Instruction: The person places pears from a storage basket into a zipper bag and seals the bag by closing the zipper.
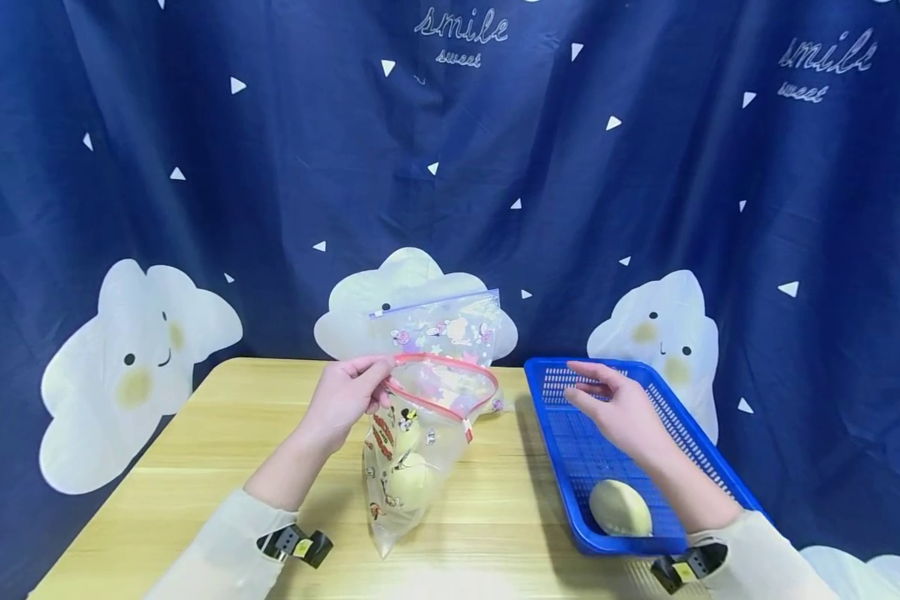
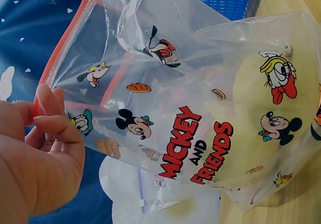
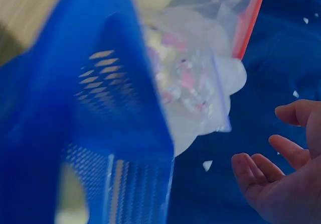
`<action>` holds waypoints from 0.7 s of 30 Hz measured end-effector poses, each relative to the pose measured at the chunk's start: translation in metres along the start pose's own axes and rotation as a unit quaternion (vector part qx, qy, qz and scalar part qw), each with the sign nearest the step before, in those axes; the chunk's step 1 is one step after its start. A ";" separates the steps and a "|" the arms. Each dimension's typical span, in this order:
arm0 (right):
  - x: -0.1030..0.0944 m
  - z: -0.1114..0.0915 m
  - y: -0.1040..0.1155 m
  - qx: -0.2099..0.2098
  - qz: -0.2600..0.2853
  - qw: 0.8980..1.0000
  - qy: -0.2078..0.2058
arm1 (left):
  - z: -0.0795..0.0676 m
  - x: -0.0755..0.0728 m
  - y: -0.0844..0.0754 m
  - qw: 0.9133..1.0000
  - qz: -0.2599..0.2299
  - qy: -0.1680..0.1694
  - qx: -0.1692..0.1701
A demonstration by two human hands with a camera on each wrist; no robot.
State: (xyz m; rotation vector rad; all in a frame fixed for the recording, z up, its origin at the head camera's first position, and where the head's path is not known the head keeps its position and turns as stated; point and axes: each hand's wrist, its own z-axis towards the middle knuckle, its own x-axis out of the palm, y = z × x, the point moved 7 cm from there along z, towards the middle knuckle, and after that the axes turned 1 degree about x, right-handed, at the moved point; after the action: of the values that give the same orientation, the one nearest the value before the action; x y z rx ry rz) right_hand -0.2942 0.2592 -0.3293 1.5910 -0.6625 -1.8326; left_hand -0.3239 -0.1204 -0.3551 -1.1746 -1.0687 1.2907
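Note:
My left hand [image 1: 348, 396] pinches the red-edged rim of a clear zip bag [image 1: 450, 433] printed with cartoon figures. Its mouth gapes, and pale yellow-green round fruit [image 2: 271, 98] bulges in the lower part. In the left wrist view the thumb and fingers [image 2: 52, 123] grip the bag's edge. My right hand [image 1: 615, 408] hovers over the blue basket [image 1: 562, 467] with its fingers loosely spread, holding nothing. One pale yellow oval fruit [image 1: 621, 508] lies in the basket's near end, below the right hand.
Behind the held bag stands a second clear zip bag [image 1: 487, 329] with a purple zip and pink prints. The wooden table [image 1: 232, 433] reaches back to a dark blue curtain [image 1: 420, 125] with clouds on it. The basket takes up the table's right side.

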 end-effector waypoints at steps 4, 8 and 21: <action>-0.005 -0.006 -0.021 0.004 -0.013 1.000 0.007 | -0.002 -0.001 -0.002 1.000 -0.001 -0.001 -0.002; -0.007 -0.013 -0.038 0.008 -0.020 1.000 0.016 | -0.003 -0.001 -0.001 1.000 -0.001 -0.001 -0.005; 0.003 -0.030 -0.092 0.030 -0.066 0.993 0.097 | -0.004 -0.003 0.000 1.000 0.003 -0.003 -0.005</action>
State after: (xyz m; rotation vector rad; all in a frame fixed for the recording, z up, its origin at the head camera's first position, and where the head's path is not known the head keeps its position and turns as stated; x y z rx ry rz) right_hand -0.2761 0.3209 -0.4017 1.8636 -0.5392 -1.7333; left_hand -0.3203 -0.1231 -0.3550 -1.1834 -1.0777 1.2964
